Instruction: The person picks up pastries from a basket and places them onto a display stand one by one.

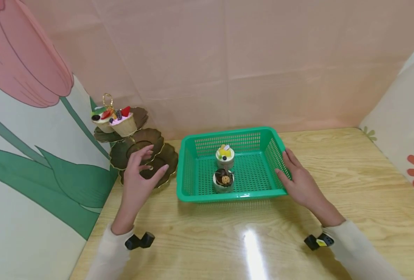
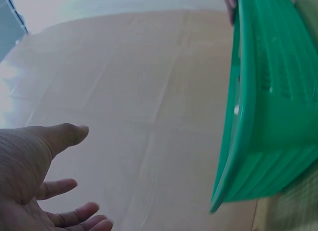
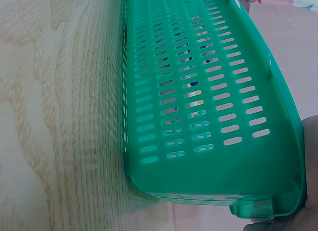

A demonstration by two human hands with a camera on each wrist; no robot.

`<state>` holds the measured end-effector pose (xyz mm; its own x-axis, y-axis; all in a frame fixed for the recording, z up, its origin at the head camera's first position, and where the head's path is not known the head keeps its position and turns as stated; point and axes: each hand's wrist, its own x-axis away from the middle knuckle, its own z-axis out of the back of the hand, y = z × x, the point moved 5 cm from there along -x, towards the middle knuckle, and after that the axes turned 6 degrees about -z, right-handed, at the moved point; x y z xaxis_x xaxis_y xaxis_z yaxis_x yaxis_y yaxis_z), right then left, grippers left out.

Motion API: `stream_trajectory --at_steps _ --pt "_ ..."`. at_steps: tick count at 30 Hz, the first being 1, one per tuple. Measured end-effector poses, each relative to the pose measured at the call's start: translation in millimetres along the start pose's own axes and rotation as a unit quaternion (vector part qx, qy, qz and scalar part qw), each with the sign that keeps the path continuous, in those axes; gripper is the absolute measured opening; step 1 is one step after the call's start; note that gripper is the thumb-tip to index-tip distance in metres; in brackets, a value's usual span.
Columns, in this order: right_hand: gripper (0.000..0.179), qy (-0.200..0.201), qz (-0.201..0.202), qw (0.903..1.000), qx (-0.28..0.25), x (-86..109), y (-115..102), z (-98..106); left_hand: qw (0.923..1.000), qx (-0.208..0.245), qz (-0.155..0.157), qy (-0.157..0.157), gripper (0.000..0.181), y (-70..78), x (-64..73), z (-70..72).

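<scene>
My right hand [image 1: 299, 182] holds the right rim of a green plastic basket [image 1: 228, 197], thumb over the edge; the right wrist view shows part of that hand [image 3: 312, 191] at the rim. Inside the basket sit two small cakes in cups: a fruit-topped cupcake [image 1: 225, 158] and, nearer me, a chocolate-topped cupcake [image 1: 223, 182]. My left hand [image 1: 138, 181] is empty, with fingers and thumb spread apart. It overlaps the lower tiers of a dark three-tier dessert stand [image 1: 166, 157] in the head view. The left wrist view shows this hand [image 2: 44, 186] left of the basket.
On the stand's top tier are a pink-creamed fruit cupcake [image 1: 124, 125] and a second fruit cupcake [image 1: 102, 121] beside it. A gold ring handle [image 1: 107, 100] rises behind them. The wooden table [image 1: 200, 241] meets a pink backdrop [image 1: 263, 70] behind the basket.
</scene>
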<state>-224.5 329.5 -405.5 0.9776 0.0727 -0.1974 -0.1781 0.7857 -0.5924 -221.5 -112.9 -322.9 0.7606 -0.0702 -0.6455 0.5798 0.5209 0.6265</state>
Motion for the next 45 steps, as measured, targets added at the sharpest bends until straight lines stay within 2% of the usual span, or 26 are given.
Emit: stream_trajectory --at_steps 4,16,21,28,37,40,45 --pt "0.07 -0.005 -0.001 1.0 -0.001 -0.1 0.5 1.8 0.9987 0.014 0.023 -0.044 0.067 6.1 2.8 -21.5" --pt "0.071 -0.008 0.012 0.9999 -0.002 -3.5 0.1 4.5 0.9892 0.025 0.029 -0.141 0.072 15.4 3.7 -82.4" --pt "0.071 -0.011 0.008 0.9999 -0.001 -4.0 -2.4 5.7 0.9791 0.009 0.049 -0.197 0.078 13.3 0.7 -104.6" --pt "0.071 -0.011 0.002 0.9999 0.0 -3.6 -1.1 5.4 0.9603 -0.016 0.07 -0.27 0.078 8.7 -1.8 -129.7" --pt "0.072 -0.014 0.0 0.9999 0.004 -4.0 0.1 4.3 0.948 -0.031 0.069 -0.309 0.082 1.7 -1.2 -153.1" --pt "0.072 -0.015 -0.001 0.9999 0.003 -3.6 -0.5 5.2 0.9461 -0.028 0.072 -0.314 0.084 2.4 0.1 -159.4" --pt "0.071 -0.013 0.004 0.9999 0.001 -3.7 0.5 3.7 0.9404 -0.052 0.081 -0.326 0.09 -1.5 4.2 -168.4"
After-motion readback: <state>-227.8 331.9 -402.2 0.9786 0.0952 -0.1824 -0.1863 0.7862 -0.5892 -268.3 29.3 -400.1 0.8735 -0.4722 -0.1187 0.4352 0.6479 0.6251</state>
